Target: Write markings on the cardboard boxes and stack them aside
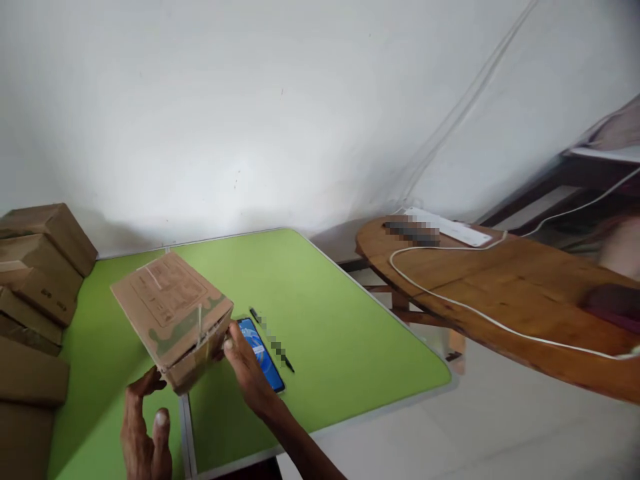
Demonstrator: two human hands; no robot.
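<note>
A brown cardboard box (173, 303) with printed lines and a green wavy band on its top sits at an angle over the green table. On its near right corner, my right hand (245, 363) is closed, thumb against the side and the other fingers mostly hidden behind it. My left hand (145, 427) is at the near left corner, its fingertips touching or close to the edge and its thumb standing apart. Strips of clear tape show along the box's near edge. Just right of my right hand lie a phone (263, 353) with a lit blue screen and a dark pen (270, 337), partly blurred out.
Several cardboard boxes (37, 280) are stacked along the left side. The green folding table (345, 347) has a metal rim and a centre seam. At right, a wooden table (480, 287) carries a white power strip (447, 227), a white cable (475, 315) and a pixelated object.
</note>
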